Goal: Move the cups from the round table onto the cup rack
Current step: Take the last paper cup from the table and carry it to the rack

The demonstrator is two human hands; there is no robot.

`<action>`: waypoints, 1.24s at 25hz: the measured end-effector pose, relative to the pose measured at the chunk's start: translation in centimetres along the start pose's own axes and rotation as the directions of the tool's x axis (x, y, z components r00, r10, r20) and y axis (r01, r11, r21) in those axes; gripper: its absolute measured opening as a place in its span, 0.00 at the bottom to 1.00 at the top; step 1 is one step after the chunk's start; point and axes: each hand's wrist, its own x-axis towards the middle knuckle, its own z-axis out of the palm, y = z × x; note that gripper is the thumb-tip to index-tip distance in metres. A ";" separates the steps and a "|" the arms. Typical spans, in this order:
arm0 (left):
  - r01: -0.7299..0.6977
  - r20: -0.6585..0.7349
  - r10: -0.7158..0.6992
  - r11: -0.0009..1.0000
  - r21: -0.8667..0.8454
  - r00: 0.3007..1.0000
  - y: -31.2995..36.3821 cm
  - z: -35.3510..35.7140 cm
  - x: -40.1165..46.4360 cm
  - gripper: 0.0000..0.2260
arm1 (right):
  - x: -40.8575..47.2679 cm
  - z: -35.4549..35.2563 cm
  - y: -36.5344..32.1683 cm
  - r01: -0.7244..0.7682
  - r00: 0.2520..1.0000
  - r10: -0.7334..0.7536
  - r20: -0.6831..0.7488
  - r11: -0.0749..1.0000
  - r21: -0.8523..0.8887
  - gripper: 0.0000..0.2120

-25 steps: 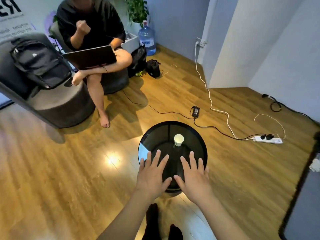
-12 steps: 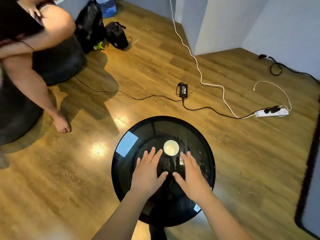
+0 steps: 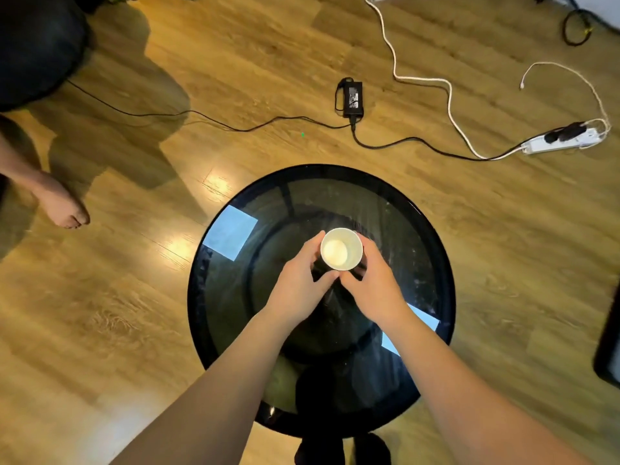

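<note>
A white paper cup (image 3: 341,249) stands upright near the middle of the round black glass table (image 3: 432,250), seen from above with its mouth open to me. My left hand (image 3: 298,286) wraps the cup's left side. My right hand (image 3: 375,286) wraps its right side, and the two thumbs meet below the rim. Both hands are closed around the cup. No cup rack is in view.
On the wooden floor beyond the table lie a black power adapter (image 3: 349,97) with its cable, a white cord and a white power strip (image 3: 563,139). A seated person's bare foot (image 3: 62,206) rests at the left. A dark object (image 3: 609,333) stands at the right edge.
The view tilted down and came closer to the table. Both hands moved forward from flat on the glass and closed around the cup.
</note>
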 end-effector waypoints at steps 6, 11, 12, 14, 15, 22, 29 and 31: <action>0.036 0.022 -0.034 0.991 -0.126 0.999 1.5 -0.8 0.0 0.26 | -0.6 0.3 -0.8 -0.037 0.999 0.042 -0.030 0.990 0.133 0.32; 0.040 0.036 -0.034 0.978 -0.204 0.999 7.5 -3.6 -2.8 0.23 | -4.2 -2.8 -5.4 0.032 0.996 -0.017 -0.090 0.986 0.163 0.33; 0.028 0.040 -0.020 0.975 -0.219 0.999 9.1 -4.5 -3.5 0.23 | -5.0 -3.7 -6.8 0.049 0.993 -0.032 -0.113 0.987 0.156 0.33; -0.001 0.035 0.011 0.968 -0.251 0.999 13.0 -6.5 -5.1 0.24 | -7.2 -5.8 -10.0 0.091 0.983 -0.068 -0.172 0.987 0.131 0.33; -0.013 0.030 0.022 0.963 -0.270 0.999 15.4 -7.7 -6.3 0.24 | -8.8 -7.1 -12.0 0.114 0.976 -0.088 -0.201 0.986 0.121 0.33; -0.130 0.029 0.149 0.931 -0.342 0.988 30.1 -13.5 -19.1 0.30 | -23.3 -15.0 -22.2 0.240 0.915 -0.189 -0.356 0.965 0.104 0.31; -0.172 0.097 0.232 0.893 -0.415 0.968 33.4 -13.1 -26.1 0.27 | -32.0 -17.7 -22.1 0.325 0.866 -0.207 -0.454 0.924 0.200 0.31; -0.188 0.134 0.264 0.891 -0.413 0.955 34.1 -12.1 -27.1 0.34 | -33.6 -18.1 -21.2 0.325 0.841 -0.179 -0.510 0.922 0.211 0.34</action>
